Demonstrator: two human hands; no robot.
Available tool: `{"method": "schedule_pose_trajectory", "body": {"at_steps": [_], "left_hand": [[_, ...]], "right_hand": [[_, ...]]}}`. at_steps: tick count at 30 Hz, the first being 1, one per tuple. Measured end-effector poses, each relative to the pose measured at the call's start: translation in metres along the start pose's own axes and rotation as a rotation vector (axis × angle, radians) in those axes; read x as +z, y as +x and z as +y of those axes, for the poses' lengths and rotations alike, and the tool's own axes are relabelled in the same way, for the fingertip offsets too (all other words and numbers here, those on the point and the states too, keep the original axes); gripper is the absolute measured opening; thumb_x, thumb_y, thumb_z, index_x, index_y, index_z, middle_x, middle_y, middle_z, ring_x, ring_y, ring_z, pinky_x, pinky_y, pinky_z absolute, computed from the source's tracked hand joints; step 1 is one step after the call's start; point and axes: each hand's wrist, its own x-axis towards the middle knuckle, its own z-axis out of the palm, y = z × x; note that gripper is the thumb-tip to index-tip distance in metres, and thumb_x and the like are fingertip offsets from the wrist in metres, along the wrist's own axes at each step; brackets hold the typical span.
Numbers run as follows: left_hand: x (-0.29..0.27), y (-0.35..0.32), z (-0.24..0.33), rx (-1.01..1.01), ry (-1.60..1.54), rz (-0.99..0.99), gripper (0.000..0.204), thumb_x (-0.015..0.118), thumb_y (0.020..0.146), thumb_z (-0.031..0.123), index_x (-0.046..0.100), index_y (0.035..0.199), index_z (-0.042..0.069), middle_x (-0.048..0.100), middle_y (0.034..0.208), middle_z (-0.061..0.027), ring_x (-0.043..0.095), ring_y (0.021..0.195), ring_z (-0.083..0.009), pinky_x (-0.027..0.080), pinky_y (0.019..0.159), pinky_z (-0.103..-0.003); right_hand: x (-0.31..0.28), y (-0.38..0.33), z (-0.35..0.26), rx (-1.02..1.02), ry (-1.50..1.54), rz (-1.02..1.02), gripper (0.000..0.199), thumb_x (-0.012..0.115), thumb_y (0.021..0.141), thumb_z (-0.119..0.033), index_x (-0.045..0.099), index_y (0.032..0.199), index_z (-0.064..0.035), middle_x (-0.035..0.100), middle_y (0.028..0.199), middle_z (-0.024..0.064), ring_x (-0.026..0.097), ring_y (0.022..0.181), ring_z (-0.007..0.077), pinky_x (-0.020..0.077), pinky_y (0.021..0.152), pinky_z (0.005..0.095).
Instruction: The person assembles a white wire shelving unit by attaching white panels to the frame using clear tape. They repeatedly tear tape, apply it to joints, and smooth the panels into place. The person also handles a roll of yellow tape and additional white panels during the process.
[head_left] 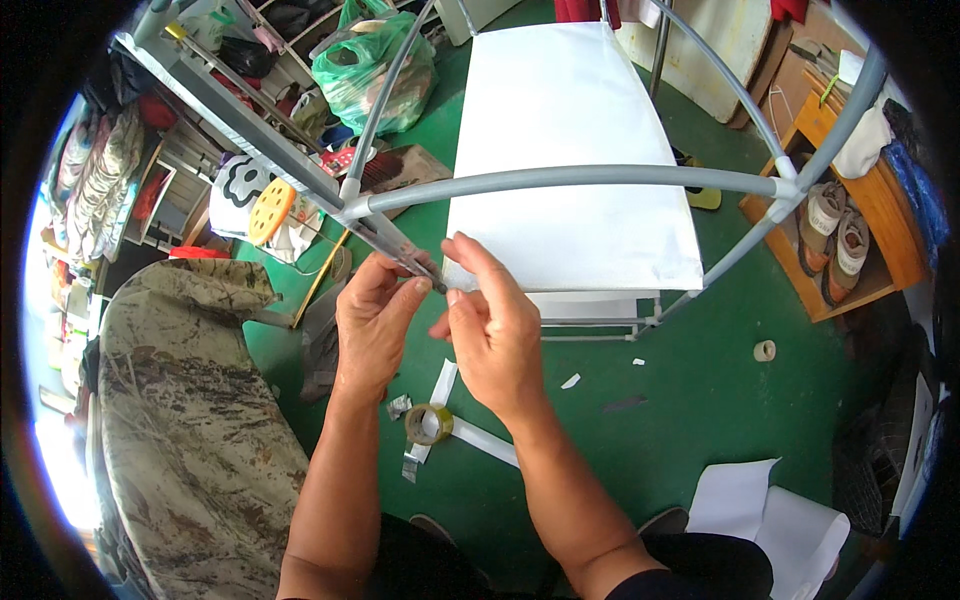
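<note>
A grey tube frame (560, 180) with white corner joints spans the view, with a white panel (565, 150) under it. My left hand (372, 325) and my right hand (488, 325) meet at the lower end of a slanted grey tube (400, 245). Both pinch that tube end with thumb and fingertips, the left from below left, the right from the right. The fingers hide the very tip of the tube. A roll of clear tape (429, 424) lies on the green floor (690, 400) just below my hands, beside white paper strips (480, 440).
A camouflage-patterned cushion (190, 420) fills the lower left. A green plastic bag (375, 70) and cluttered shelves (160, 180) stand at upper left. A wooden rack with shoes (835, 240) is at right. A small tape roll (764, 350) and white sheets (770, 515) lie on the floor.
</note>
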Motion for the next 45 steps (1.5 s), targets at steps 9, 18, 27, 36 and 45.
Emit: {"method": "schedule_pose_trajectory", "body": {"at_steps": [9,18,27,36,45], "left_hand": [[0.0,0.002,0.003,0.017,0.162,-0.078,0.019,0.059,0.098,0.0,0.063,0.117,0.0,0.067,0.108,-0.0045,0.062,0.1,-0.0126,0.051,0.093,-0.03],[0.002,0.001,-0.003,0.009,0.233,-0.059,0.02,0.062,0.097,-0.001,0.063,0.116,0.001,0.067,0.105,-0.0022,0.062,0.099,-0.0107,0.05,0.089,-0.027],[0.0,-0.001,-0.003,0.086,0.53,-0.036,0.019,0.069,0.094,0.006,0.066,0.113,0.004,0.068,0.094,-0.0006,0.062,0.087,-0.0075,0.051,0.076,-0.026],[-0.012,-0.001,-0.014,0.165,0.694,-0.051,0.017,0.067,0.095,0.009,0.068,0.111,0.002,0.067,0.089,-0.0035,0.062,0.085,-0.0095,0.05,0.078,-0.026],[-0.011,-0.008,-0.013,0.213,0.655,0.017,0.023,0.071,0.091,0.013,0.068,0.11,-0.001,0.071,0.094,-0.0109,0.068,0.089,-0.0189,0.055,0.081,-0.033]], "right_hand": [[-0.011,0.0,0.01,0.106,-0.035,-0.006,0.037,0.051,0.095,0.009,0.057,0.13,0.0024,0.073,0.104,0.0184,0.072,0.066,0.0201,0.0575,0.06,0.032],[-0.012,-0.001,0.011,0.079,0.006,-0.061,0.032,0.058,0.093,0.005,0.06,0.125,0.0045,0.073,0.109,0.0181,0.073,0.068,0.0193,0.0569,0.06,0.0312],[-0.02,-0.002,0.012,0.133,-0.069,-0.175,0.031,0.061,0.099,-0.003,0.061,0.13,-0.0001,0.071,0.113,0.0092,0.07,0.078,0.0111,0.056,0.067,0.024],[-0.027,-0.026,0.066,0.417,-0.194,-0.668,0.018,0.074,0.089,-0.019,0.073,0.089,-0.0011,0.07,0.073,0.0054,0.063,0.068,0.0101,0.0506,0.063,0.0289],[-0.025,-0.204,0.205,0.666,-1.254,-0.8,0.027,0.078,0.083,-0.027,0.075,0.103,-0.0086,0.073,0.114,0.0163,0.072,0.098,0.0372,0.058,0.085,0.0479]]}}
